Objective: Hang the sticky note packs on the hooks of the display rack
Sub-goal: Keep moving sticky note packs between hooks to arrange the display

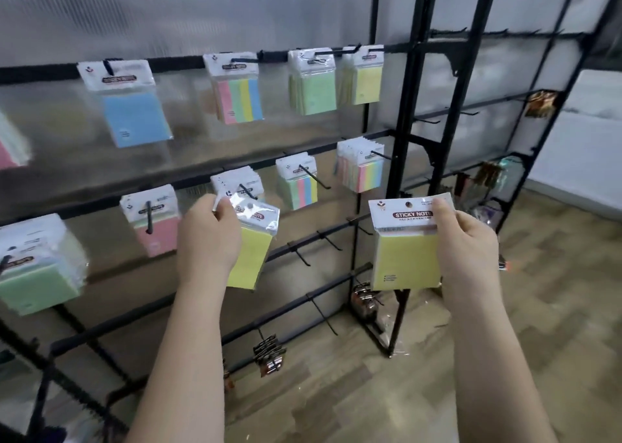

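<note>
Across the display rack [409, 113], most hooks on the upper two rails are already loaded with hung packs [134, 102], while several bare hooks [331, 240] remain on the lower rails toward the rack's right upright. Two yellow packs are left. One yellow pack [250, 240] is pinched at its header by the left hand [208, 230], at the middle-rail hook [247, 192]. The second yellow pack [405, 244] is gripped by the right hand [466, 240], apart from any hook.

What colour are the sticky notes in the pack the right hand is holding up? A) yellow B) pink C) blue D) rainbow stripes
A: the right hand pinches the header of a sticky note pack whose pad shows yellow through the clear wrap.
</note>
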Motion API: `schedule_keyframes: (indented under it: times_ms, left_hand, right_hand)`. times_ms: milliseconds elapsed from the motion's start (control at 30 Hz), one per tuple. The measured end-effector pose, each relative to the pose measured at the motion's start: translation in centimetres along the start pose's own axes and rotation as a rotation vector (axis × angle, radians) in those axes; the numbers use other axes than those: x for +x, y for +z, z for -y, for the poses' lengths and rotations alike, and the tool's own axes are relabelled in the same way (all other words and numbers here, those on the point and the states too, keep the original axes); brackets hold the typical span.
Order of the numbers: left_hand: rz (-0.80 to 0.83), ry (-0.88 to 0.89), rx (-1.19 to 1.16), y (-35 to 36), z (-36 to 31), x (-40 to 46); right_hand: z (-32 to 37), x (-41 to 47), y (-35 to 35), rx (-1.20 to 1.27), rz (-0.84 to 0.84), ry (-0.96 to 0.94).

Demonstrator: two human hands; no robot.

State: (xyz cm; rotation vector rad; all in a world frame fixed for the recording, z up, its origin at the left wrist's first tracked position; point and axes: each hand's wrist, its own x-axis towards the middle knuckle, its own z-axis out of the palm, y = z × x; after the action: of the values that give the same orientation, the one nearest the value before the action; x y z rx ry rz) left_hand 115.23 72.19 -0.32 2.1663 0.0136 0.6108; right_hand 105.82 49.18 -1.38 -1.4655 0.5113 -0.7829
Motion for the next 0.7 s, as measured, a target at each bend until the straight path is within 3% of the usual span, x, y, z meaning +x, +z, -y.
schedule_keyframes:
  times_ms: [333, 700]
  left_hand:
    - [0.086, 0.091, -0.05, 9.6, -5.3, 3.3]
    - [0.119, 0.162, -0.169, 20.5, -10.6, 13.2]
  right_hand:
    - [-1.1, 7.3, -3.5, -0.037, -0.081, -0.011]
    - [3.2, 21.2, 1.0, -0.082, -0.061, -0.211]
